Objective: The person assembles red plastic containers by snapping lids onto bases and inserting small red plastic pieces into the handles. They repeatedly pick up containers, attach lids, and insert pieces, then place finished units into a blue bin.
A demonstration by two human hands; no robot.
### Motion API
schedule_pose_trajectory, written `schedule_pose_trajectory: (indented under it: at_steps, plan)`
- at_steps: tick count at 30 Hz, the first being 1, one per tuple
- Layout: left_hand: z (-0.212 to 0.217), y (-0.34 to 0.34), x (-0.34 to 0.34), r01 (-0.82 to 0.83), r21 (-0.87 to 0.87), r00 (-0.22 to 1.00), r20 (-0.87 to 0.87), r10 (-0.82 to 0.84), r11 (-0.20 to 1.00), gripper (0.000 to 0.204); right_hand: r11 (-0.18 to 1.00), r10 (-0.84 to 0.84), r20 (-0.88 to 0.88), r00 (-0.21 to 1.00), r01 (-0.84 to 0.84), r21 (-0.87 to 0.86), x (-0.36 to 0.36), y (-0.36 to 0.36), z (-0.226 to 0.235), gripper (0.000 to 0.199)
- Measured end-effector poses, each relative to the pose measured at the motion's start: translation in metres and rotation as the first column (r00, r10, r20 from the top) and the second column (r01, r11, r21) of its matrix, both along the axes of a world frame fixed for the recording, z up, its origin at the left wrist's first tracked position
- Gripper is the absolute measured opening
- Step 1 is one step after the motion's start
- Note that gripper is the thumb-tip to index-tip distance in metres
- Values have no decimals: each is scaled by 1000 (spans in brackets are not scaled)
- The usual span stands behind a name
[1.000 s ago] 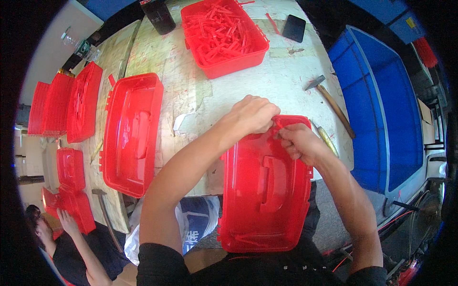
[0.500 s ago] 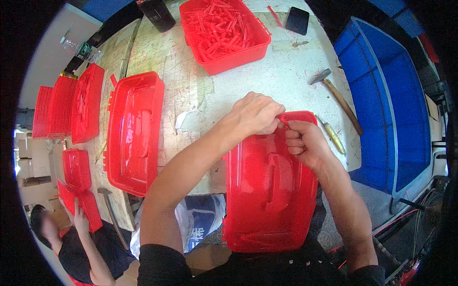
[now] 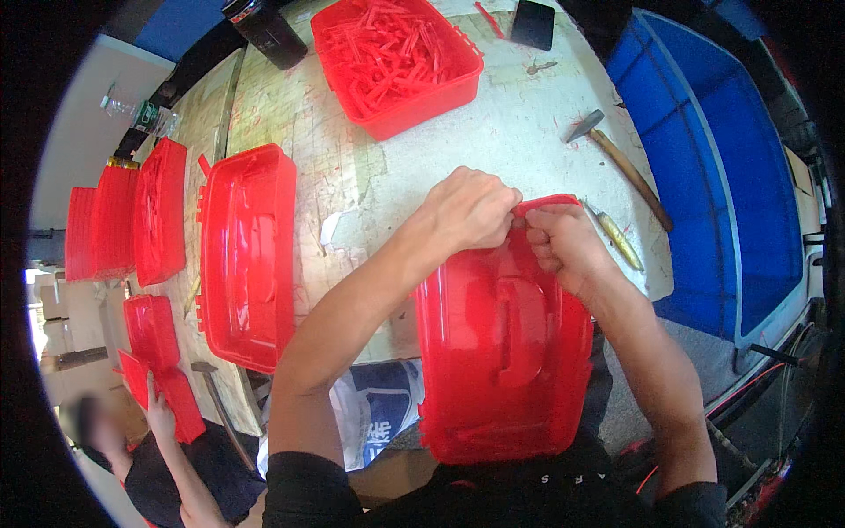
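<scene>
The left hand (image 3: 471, 209) is bent over the far rim of a red case (image 3: 471, 370), back upward, knuckles leading, fingers curled under and closed. Its forearm (image 3: 374, 286) slants up from the lower left. Close beside it, the right hand (image 3: 568, 245) is folded into a loose fist, thumb uppermost and turned in toward the left; its forearm (image 3: 642, 348) rises from the lower right. Both are closed at the rim; I cannot tell what lies between the fingertips. The case runs from under the hands back toward the person's body, its near end past the table edge.

Just right of the right hand, a yellow-handled tool (image 3: 619, 240) lies on the worn, pale, stained table (image 3: 502, 136); beyond it is a wooden-handled hammer (image 3: 632, 179). Ahead of the hands stand a tub (image 3: 422, 113) full of red strips (image 3: 387, 53), a black cylinder (image 3: 268, 37) and a flat black device (image 3: 532, 25). Left of the left hand sits a second red case (image 3: 251, 255), with stacked red parts (image 3: 97, 233) farther out.

Well right of the right hand, off the table, stands a deep blue bin (image 3: 678, 167). Far to the lower left, a co-worker's hand (image 3: 158, 414) touches a red panel (image 3: 135, 377).
</scene>
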State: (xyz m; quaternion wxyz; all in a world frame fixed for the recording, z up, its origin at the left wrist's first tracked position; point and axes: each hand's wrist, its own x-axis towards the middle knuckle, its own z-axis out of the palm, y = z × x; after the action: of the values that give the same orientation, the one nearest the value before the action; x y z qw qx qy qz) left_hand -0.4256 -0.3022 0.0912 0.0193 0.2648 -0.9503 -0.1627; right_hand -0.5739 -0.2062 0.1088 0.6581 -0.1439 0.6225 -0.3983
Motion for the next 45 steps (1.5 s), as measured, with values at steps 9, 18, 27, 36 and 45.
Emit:
schedule_pose_trajectory:
  at_steps: [9,18,27,36,45]
  plan:
    - [-3,-3,-4,77,-16,997,17,-77,997,18,974,-223,362,905,221,47,8,-2,-23,16]
    - [5,-5,-7,-27,138,994,112,12,990,29,979,-201,118,972,204,-11,25,18,-18,9]
    - [1,-5,-7,23,150,998,52,-31,988,28,997,74,69,995,-77,32,1,8,-13,16]
    - [1,0,-7,-55,155,997,60,46,986,13,995,63,234,970,-79,61,-3,8,-6,19]
    - [-5,1,-7,-19,91,999,38,15,996,11,992,74,235,969,-96,83,-1,6,-15,17]
